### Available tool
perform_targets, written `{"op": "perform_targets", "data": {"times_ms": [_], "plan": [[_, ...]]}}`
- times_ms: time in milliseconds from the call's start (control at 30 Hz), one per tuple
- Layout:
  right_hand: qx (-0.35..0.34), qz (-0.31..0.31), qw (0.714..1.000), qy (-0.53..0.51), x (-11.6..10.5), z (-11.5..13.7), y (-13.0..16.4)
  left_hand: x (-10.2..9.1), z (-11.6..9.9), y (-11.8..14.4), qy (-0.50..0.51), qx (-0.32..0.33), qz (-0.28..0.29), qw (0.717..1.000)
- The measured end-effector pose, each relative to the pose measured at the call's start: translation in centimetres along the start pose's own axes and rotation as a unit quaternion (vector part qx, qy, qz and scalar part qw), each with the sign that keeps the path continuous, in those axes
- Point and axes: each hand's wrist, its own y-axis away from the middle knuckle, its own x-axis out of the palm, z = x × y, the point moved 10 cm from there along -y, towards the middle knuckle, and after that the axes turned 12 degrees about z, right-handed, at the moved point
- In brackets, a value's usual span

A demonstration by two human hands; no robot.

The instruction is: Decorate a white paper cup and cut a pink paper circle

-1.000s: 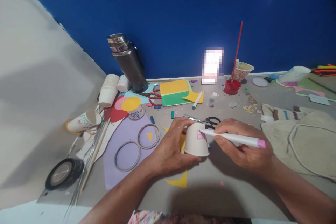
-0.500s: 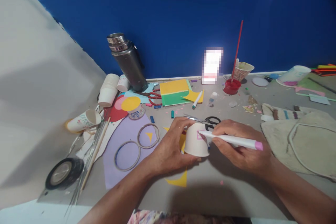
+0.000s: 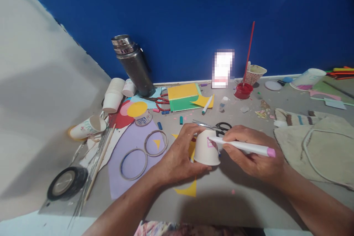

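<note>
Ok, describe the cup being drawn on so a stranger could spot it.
On the grey table below the blue wall, find the two hands. The left hand steadies an upturned white paper cup; unlike the stacked cups, it bears a pink square.

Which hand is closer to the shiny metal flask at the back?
The left hand. It grips the paper cup below and right of the metal flask. The right hand, holding the pink marker, sits farther right, beyond the cup.
</note>
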Motion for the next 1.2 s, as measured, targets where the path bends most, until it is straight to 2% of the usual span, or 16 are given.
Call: {"op": "perform_targets", "data": {"times_ms": [333, 567, 967, 1200], "plan": [[0.014, -0.034, 0.999, 0.019, -0.5, -0.1, 0.3, -0.1, -0.2, 0.0, 0.005, 0.003, -0.012, 1.000], [0.018, -0.024, 1.000, -0.001, -0.3, -0.2, 0.3, 0.1, -0.2, 0.0, 0.001, 0.004, -0.001, 1.000], [0.046, -0.066, 0.997, 0.007, -1.3, -0.8, 0.8, -0.1, 0.1, 0.1, 0.021, 0.003, -0.014, 1.000], [0.035, -0.063, 0.997, -0.011, -1.2, -0.6, 0.6, 0.0, -0.1, 0.0, 0.013, 0.005, -0.003, 1.000]]}}
